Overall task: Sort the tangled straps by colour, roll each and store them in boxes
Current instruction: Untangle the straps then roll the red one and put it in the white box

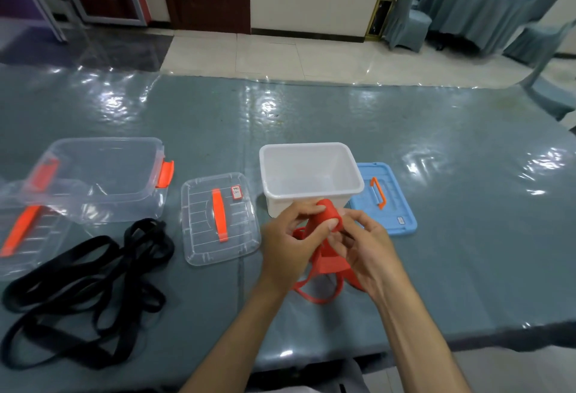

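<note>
Just below the centre of the frame, both hands work the red strap [325, 238]: the left hand [293, 237] pinches the tight roll with thumb and fingers, and the right hand [363, 244] curls round its other side. The unrolled tail hangs to the surface [436, 143] in loops. To roll well, keep tension on the tail and the edges aligned (a slack turn would likely telescope). The white box [311, 171] stands open just beyond the hands; the black straps [78, 293] lie tangled at lower left.
</note>
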